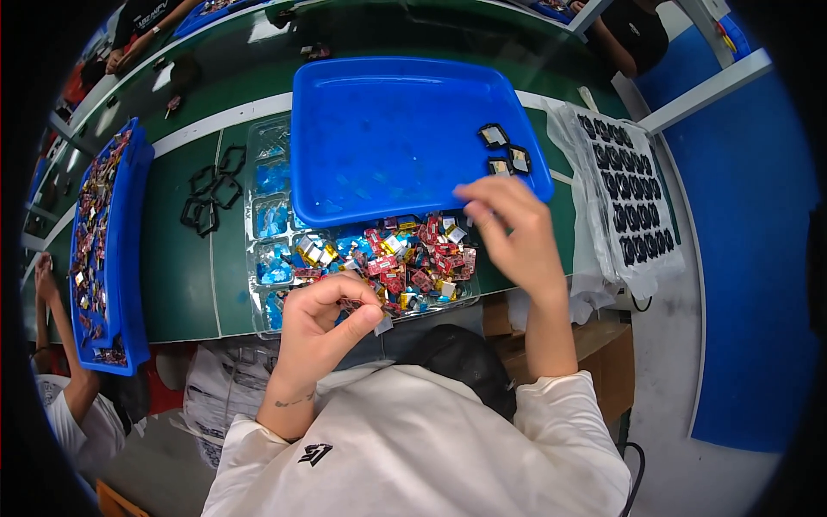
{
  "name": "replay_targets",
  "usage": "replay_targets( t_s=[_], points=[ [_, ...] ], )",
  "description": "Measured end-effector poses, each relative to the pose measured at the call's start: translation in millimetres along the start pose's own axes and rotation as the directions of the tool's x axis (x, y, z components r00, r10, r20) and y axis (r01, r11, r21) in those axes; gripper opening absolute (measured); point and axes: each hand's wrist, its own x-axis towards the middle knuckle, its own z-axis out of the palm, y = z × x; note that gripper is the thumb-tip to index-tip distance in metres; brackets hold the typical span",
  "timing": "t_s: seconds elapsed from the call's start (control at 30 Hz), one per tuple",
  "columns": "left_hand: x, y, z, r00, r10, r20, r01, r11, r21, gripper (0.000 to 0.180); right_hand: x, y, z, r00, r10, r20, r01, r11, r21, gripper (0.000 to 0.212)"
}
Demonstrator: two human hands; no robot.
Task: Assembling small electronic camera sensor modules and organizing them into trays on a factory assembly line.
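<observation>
My left hand (327,323) is closed in a pinch in front of the parts heap. Between its thumb and forefinger is a small electronic module; its silvery grey end (383,326) sticks out past the fingertips, while the fingers hide most of it. My right hand (517,233) is over the lower right rim of a blue tray (379,129), thumb and forefinger apart, nothing visible between them. Just beyond it, black frames with pale inserts (519,158) lie in the tray. Below the tray spreads a heap of small red, yellow and silver electronic modules (405,263).
A clear compartment tray (269,215) with blue pieces lies partly under the blue tray. Empty black frames (211,191) are to its left, near a long blue bin (133,250) of modules. At right, rows of black parts (633,194) sit on white sheeting. Other people work nearby.
</observation>
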Motion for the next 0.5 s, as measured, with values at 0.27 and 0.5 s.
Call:
replay_targets(
  t_s=[0.27,0.5],
  points=[
    [2.6,2.1,8.8,0.990,0.142,-0.021,-0.139,0.985,0.105,0.003,16.6,51.6,-23.8,0.987,0.158,0.027,-0.126,0.874,-0.470,0.030],
    [6.1,1.2,9.6,0.987,0.158,0.026,-0.160,0.956,0.247,0.006,17.3,56.9,-22.8,0.968,0.251,-0.001,-0.230,0.887,-0.401,0.030]
  ],
)
